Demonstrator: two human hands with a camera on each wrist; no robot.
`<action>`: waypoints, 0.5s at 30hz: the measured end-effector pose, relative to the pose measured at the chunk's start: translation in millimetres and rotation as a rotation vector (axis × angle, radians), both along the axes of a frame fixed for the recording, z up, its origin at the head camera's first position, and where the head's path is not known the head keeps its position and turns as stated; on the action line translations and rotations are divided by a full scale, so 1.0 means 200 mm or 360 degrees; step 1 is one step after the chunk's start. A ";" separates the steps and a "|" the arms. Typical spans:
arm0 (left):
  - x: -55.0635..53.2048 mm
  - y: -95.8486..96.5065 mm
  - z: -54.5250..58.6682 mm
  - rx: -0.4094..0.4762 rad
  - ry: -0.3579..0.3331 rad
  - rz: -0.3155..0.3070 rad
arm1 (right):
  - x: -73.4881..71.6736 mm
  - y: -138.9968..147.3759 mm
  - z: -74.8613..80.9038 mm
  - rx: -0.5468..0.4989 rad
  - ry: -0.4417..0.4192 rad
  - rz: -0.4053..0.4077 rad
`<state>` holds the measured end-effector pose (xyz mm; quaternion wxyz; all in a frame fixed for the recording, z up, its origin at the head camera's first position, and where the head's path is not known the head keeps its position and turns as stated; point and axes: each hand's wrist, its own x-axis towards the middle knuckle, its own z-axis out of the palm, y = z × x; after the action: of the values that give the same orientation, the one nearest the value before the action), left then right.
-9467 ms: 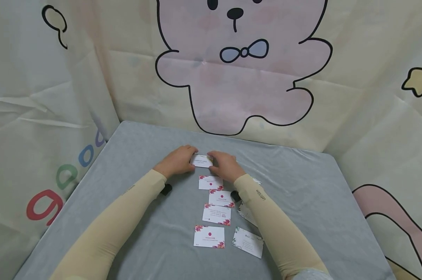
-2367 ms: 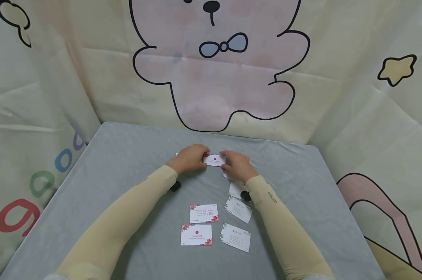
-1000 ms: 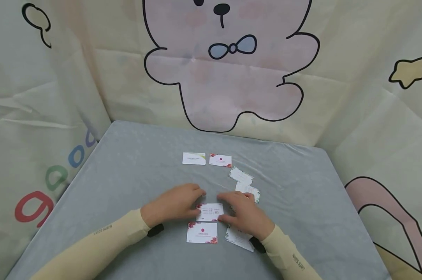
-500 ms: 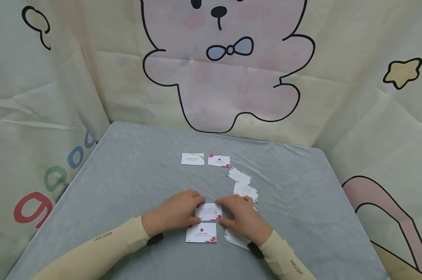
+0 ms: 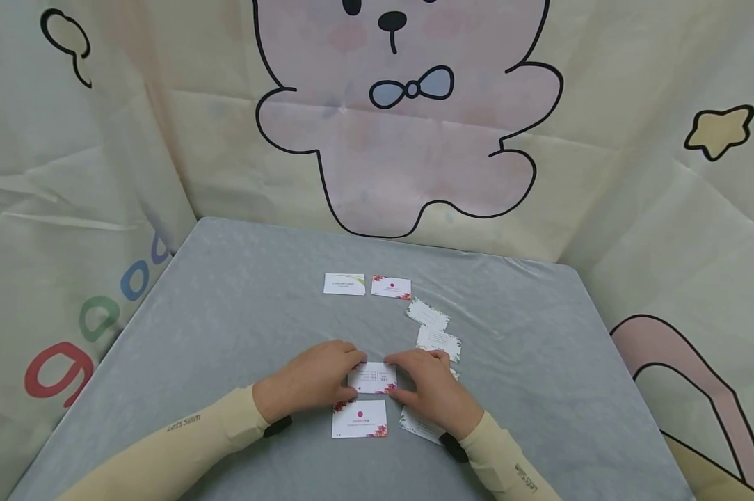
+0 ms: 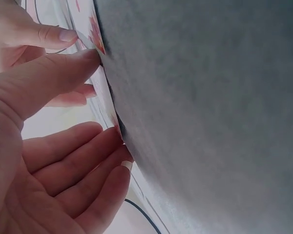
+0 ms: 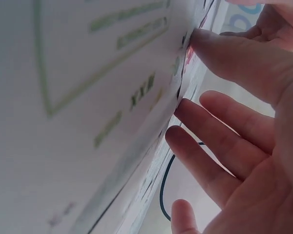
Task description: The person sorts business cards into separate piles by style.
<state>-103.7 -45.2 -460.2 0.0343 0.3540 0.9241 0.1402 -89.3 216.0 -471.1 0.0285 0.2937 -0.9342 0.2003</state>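
A white business card (image 5: 372,378) with red flower corners and lines of print lies on the grey cloth between both hands. My left hand (image 5: 311,376) grips its left end, thumb at the near corner and fingers at the far one. My right hand (image 5: 441,391) holds the right end in the same manner. The left wrist view shows the card (image 6: 106,95) edge-on between thumb and fingers. Just nearer me lies another red-flowered card (image 5: 359,421) with a red dot. A green-leaf card (image 5: 421,424) is partly hidden beneath my right hand and wrist.
At the back, a white card (image 5: 344,284) with a yellow-green curve sits beside a red-flowered card (image 5: 391,287). Two green-leaf cards, one farther back (image 5: 428,314) and one nearer (image 5: 439,344), lie askew on the right. Printed fabric (image 5: 239,174) hangs behind the table.
Earlier, a red-flowered card was set down at the back beside the white one. Both hands then came nearer and took hold of the printed card, which has shifted slightly away from the front card.
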 end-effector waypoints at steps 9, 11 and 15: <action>-0.01 0.00 -0.03 0.0011 0.0116 -0.0034 | -0.01 -0.01 -0.01 -0.0007 -0.0034 -0.0026; -0.02 0.00 -0.03 0.0018 0.0150 -0.0046 | -0.02 -0.01 -0.01 -0.0007 -0.0050 -0.0035; -0.05 0.01 -0.02 0.0045 0.0186 -0.0063 | -0.05 -0.01 0.00 0.0022 -0.0026 -0.0041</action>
<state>-113.5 -42.5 -465.2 -0.0218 0.3802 0.9152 0.1316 -100.3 213.9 -472.0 0.0213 0.2802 -0.9395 0.1959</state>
